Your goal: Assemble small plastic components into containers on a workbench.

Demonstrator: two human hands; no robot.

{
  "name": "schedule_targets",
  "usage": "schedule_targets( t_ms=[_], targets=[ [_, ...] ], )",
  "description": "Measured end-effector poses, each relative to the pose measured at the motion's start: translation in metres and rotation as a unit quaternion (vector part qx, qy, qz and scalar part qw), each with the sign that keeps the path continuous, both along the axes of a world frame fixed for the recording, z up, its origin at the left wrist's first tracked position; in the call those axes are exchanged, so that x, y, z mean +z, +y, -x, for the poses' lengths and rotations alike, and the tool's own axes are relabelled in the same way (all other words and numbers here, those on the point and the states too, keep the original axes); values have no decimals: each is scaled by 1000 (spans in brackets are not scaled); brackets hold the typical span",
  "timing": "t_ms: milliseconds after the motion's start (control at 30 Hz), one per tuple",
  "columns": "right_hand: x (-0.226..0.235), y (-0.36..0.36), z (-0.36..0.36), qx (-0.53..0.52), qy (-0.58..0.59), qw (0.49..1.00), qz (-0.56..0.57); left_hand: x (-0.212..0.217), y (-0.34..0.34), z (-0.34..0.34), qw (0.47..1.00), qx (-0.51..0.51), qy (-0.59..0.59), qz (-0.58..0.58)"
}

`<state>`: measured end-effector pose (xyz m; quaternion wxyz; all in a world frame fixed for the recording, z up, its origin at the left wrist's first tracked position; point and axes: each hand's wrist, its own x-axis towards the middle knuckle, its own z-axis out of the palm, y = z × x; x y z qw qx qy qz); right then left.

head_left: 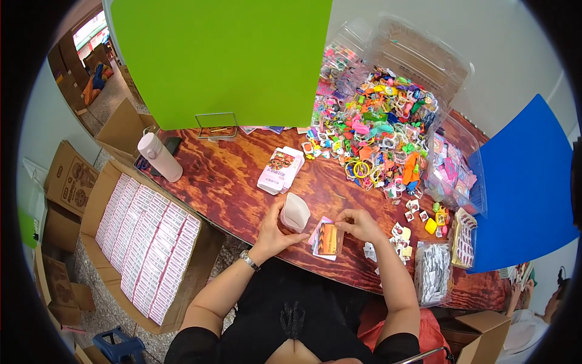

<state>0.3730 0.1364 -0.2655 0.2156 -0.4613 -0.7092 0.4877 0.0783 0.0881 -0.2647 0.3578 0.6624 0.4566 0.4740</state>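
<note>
My left hand is wrapped round a small carton with its mouth up, showing a pale inside. To its right, at the table's near edge, lies a small pile of cards with an orange and brown picture card on top and pink and white ones beneath. The fingers of my right hand pinch the upper right corner of that picture card. Whether the card is lifted I cannot tell. Beyond my left hand a stack of pink and white printed cartons lies on the table.
A big heap of colourful plastic trinkets covers the table's back right. Bins of white sachets and pink pieces stand at right. A pink bottle is at left, beside a cardboard box packed with cartons. Another person's hand shows far right.
</note>
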Motion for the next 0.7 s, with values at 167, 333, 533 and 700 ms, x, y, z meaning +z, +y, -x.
schedule_targets(
  t_ms=[167,333,533,700],
  targets=[
    [25,-21,-11,-69,143,987,-13,3,-3,-2,1000,22,2,-5],
    [71,-56,40,-282,277,901,-178,-3,-4,-14,996,64,50,-48],
    [80,-51,60,-229,74,888,-392,3,-9,-20,994,77,57,-44],
    [80,-46,63,-147,38,849,-507,2,-14,-21,992,92,85,-14]
  ],
)
